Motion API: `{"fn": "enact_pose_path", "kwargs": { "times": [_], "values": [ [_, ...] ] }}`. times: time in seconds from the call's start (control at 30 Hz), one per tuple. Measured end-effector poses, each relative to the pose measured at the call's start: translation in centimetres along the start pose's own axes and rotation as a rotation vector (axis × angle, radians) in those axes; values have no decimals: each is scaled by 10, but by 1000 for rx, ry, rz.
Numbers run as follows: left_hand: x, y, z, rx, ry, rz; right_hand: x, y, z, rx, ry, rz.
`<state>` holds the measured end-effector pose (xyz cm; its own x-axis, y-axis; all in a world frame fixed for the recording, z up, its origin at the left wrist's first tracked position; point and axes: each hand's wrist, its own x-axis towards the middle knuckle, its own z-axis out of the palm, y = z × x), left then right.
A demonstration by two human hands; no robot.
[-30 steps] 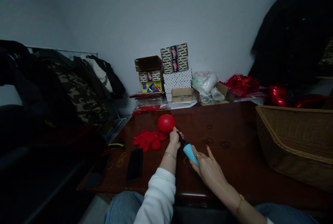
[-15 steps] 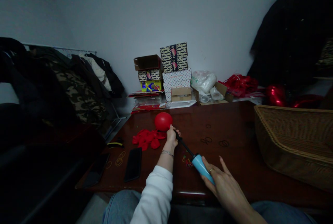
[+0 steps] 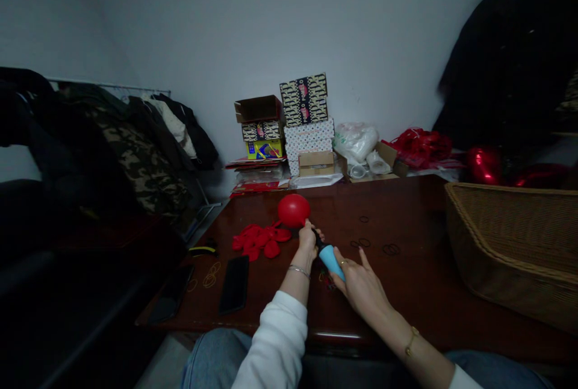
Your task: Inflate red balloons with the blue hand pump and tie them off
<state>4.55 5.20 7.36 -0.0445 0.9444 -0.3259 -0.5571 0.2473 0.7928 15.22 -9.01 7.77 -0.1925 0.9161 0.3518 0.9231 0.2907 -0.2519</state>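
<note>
Above the middle of the worktop [image 3: 415,208], the fingers of the left hand [image 3: 308,239] are closed around the neck of the red balloon [image 3: 294,211], where it meets the black end of the blue pump [image 3: 332,263]. The fingers of the right hand [image 3: 365,289] hold the pump's blue barrel, with 1 finger raised apart from it. The balloon is partly filled, rounded and smooth, and sits just beyond the left hand; the pump slants from its neck toward the right hand. Beside the left hand lies a pile of flat red balloons [image 3: 259,239], and small coloured bands [image 3: 326,280] lie near the barrel. Farther left are a black phone [image 3: 233,285], yellow bands [image 3: 211,276] and a yellow-and-black tool [image 3: 203,250]. Black bands [image 3: 391,249] are scattered right of the pump, lying flat, with open worktop around them reaching to the wicker basket [image 3: 469,244] at the right. The near edge of the worktop runs below the wrists. Along the far edge stand stacked boxes [image 3: 309,136], a clear plastic bag [image 3: 356,141] and red wrapping [image 3: 422,147].
</note>
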Motion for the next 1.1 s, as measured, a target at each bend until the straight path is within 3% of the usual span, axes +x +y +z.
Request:
{"fn": "enact_pose_path", "kwargs": {
  "times": [0.2,0.5,0.63,0.87,1.1],
  "values": [
    [3,-1,-5,0,-4,-30,-14,3,3,20,7,-8],
    [11,13,-15,-5,4,34,-67,32,12,88,121,-125],
    [13,16,-17,-20,4,38,-77,39,16,64,157,-157],
    [16,15,-18,-33,36,68,-66,31,9,68,121,-118],
    [7,10,-9,-32,38,15,-25,12,4,21,71,-87]
  ]
}}
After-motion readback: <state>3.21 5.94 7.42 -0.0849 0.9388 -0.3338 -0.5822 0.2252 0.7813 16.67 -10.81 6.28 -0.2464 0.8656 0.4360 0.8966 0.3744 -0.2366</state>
